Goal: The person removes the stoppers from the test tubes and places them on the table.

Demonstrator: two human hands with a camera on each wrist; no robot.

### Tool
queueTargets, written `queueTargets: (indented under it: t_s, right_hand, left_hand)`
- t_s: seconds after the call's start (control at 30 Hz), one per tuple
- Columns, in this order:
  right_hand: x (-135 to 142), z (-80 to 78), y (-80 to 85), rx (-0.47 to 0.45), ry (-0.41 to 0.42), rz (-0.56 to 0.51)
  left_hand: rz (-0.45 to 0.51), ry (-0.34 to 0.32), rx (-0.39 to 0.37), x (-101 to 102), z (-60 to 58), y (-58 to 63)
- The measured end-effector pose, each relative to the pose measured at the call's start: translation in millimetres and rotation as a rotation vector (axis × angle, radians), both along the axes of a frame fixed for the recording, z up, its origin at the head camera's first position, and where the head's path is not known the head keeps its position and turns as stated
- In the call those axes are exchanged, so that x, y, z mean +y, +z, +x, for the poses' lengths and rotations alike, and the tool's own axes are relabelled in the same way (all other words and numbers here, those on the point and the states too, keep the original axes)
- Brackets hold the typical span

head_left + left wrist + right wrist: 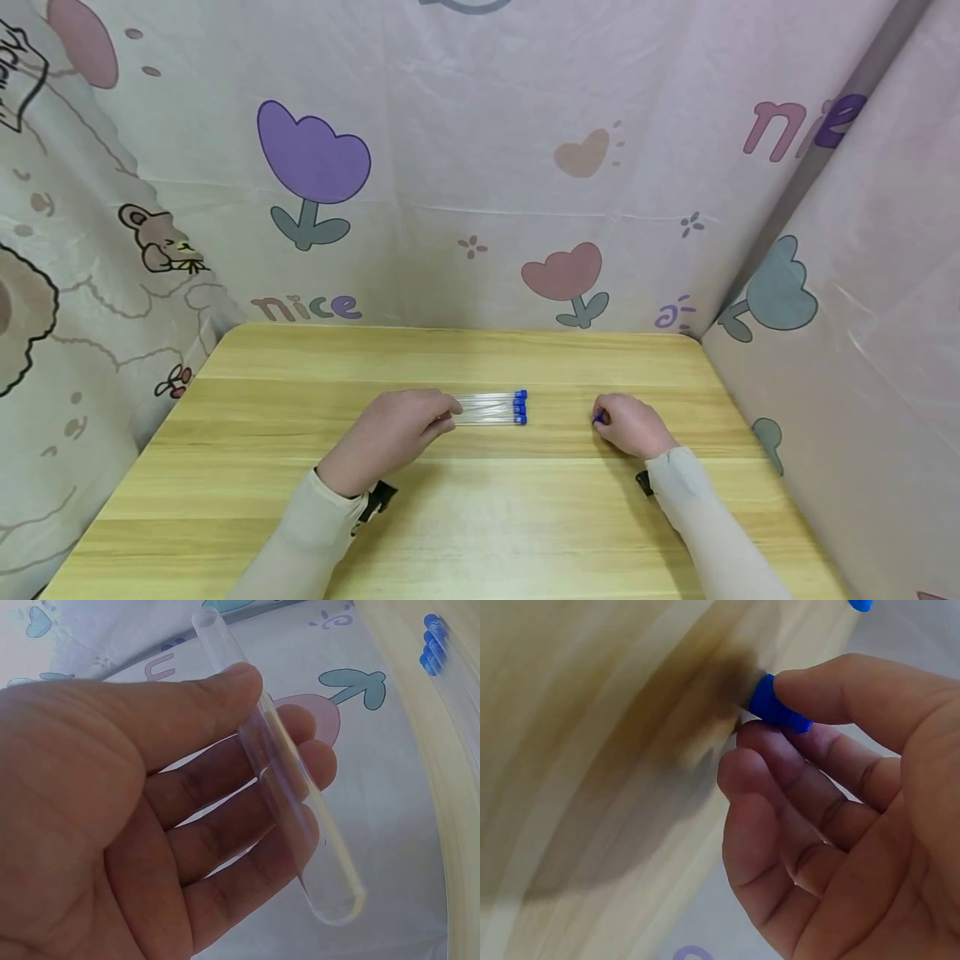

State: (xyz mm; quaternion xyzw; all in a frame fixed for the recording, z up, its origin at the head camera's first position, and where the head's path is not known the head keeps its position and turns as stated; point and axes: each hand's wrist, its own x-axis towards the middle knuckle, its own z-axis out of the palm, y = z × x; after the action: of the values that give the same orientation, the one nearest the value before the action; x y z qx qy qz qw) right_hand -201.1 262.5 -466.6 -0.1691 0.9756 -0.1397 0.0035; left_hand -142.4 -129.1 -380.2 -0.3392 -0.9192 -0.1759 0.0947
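Grips a clear tube (279,776) in the left hand (397,427) at a wooden table (480,517), with the thumb pressed to one side and the fingers curled behind the other. Holds its long axis on a slant across those fingers, with the open mouth beyond the thumb and facing the right hand's side, and with the rounded end past the lower fingers. Pinches a small blue cap (772,701) between thumb and fingers of the right hand (632,423), to the right of the tube and well apart from its mouth. Has a row of blue-capped tubes (495,408) lying between the hands, caps rightward, nearer the left. Cannot tell the held tube from that row in the head view.
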Motion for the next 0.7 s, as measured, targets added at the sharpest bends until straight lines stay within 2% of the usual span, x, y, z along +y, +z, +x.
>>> queueTargets:
  t_s: [0.37,0.53,0.7]
  right_hand:
    - [2.1,-0.8,2.5,-0.053,-0.039,-0.002]
    - [1.9,1.8,24.2,-0.006,-0.067,-0.066]
    - [-12.4,8.5,50.5,0.105,-0.058,-0.175]
  left_hand:
    - [-0.009,-0.004,0.012,-0.4,-0.4,-1.1]
    - [0.004,-0.008,0.004,-0.9,-1.5,-1.8]
    - [0.022,0.000,0.009,-2.9,-2.2,-1.9]
